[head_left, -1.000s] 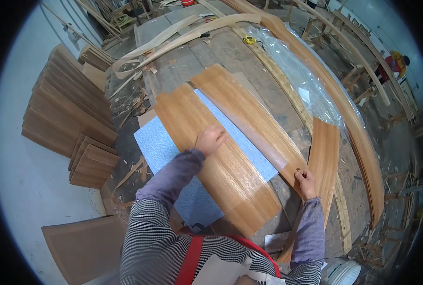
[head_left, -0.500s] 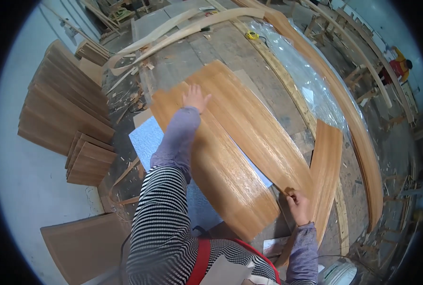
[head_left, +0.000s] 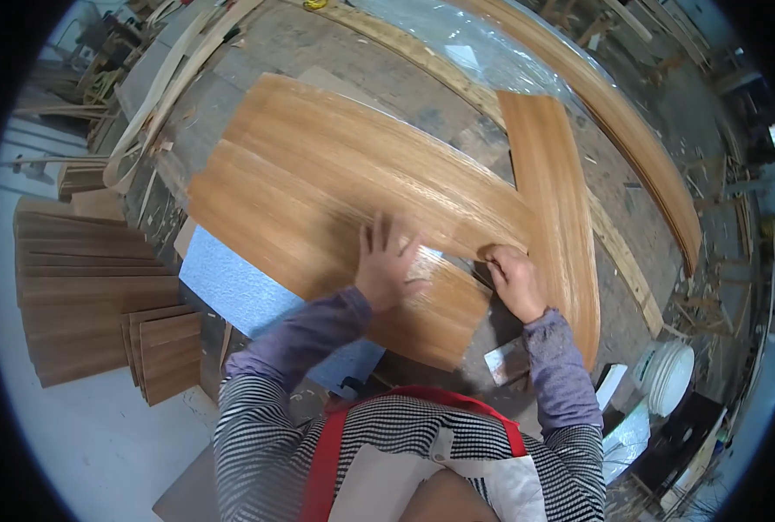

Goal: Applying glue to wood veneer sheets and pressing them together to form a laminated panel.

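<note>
Two brown wood veneer sheets lie side by side on the worktable, a near sheet [head_left: 274,217] and a far sheet [head_left: 344,135]. Their long edges meet toward the left, while a narrow gap shows by their right ends. My left hand [head_left: 389,265] rests on the near sheet with its fingers spread. At the right end of the far sheet, my right hand [head_left: 515,280] is closed, pinching its near corner; the fingertips are partly hidden. A light blue textured board [head_left: 240,277] sticks out from under the near sheet.
Another veneer strip [head_left: 551,174] lies crosswise by my right hand. Long curved wood strips [head_left: 631,122], clear plastic film [head_left: 431,35] and a worn wooden batten [head_left: 622,261] are beyond. Stacked veneer panels [head_left: 83,287] lean at the left. A white bucket [head_left: 668,378] stands at the right.
My left hand has moved from the far left end of the near sheet toward its right part. The gap between the sheets has narrowed. My right hand keeps its pinch; the view has turned.
</note>
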Action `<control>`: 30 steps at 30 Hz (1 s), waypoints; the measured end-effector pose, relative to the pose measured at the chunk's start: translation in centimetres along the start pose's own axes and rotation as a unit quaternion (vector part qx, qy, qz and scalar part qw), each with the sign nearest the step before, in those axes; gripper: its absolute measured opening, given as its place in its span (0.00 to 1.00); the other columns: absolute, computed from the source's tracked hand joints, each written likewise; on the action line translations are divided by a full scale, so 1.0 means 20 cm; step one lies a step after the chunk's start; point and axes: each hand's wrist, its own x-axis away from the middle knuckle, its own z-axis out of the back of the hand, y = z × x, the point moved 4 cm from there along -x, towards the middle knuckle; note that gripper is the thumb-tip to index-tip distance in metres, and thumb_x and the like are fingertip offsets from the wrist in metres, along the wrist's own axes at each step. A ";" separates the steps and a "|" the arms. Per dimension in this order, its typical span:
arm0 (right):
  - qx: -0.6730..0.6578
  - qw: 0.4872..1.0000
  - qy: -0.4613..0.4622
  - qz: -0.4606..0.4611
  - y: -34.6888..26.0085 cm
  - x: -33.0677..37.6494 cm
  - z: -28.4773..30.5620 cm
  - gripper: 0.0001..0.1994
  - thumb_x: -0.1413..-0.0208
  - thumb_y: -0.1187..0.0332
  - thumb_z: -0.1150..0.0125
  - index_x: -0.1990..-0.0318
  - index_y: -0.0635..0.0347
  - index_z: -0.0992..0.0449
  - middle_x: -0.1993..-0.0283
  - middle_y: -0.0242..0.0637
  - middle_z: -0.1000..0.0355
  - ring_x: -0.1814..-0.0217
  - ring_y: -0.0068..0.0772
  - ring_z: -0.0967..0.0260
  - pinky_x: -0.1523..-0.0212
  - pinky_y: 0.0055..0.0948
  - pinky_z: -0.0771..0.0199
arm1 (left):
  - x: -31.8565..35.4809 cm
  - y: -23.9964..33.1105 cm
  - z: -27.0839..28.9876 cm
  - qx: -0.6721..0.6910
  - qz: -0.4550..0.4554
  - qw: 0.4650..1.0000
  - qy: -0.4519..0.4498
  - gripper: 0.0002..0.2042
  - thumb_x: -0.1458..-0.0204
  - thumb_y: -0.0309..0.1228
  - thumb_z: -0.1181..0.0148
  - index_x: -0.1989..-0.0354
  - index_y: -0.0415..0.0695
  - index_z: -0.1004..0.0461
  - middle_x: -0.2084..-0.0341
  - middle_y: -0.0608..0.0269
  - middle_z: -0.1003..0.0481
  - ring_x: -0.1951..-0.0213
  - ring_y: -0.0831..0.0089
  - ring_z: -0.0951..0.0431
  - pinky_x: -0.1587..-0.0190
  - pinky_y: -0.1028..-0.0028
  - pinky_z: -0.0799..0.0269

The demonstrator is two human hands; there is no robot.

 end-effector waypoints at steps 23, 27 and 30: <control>0.242 0.922 0.158 -0.257 0.26 1.17 0.21 0.26 0.63 0.58 0.26 0.56 0.61 0.27 0.57 0.47 0.30 0.53 0.51 0.32 0.54 0.47 0.33 | 0.57 -0.63 0.46 -0.048 0.143 0.989 -0.002 0.24 0.49 0.39 0.35 0.47 0.39 0.28 0.45 0.42 0.30 0.42 0.46 0.32 0.42 0.55 0.35; 0.249 0.925 0.157 -0.242 0.31 1.14 0.08 0.20 0.60 0.61 0.29 0.60 0.60 0.28 0.59 0.47 0.31 0.54 0.51 0.32 0.55 0.48 0.33 | 0.37 0.07 0.39 0.056 -0.013 0.998 0.004 0.17 0.50 0.34 0.35 0.54 0.39 0.25 0.51 0.45 0.26 0.50 0.46 0.26 0.48 0.59 0.29; 0.264 0.920 0.167 -0.238 0.36 1.13 0.06 0.17 0.59 0.63 0.32 0.62 0.60 0.28 0.61 0.47 0.31 0.56 0.51 0.31 0.58 0.47 0.32 | 0.28 0.49 0.32 0.128 -0.115 0.985 -0.033 0.18 0.50 0.35 0.35 0.53 0.39 0.25 0.52 0.45 0.25 0.50 0.48 0.26 0.48 0.59 0.29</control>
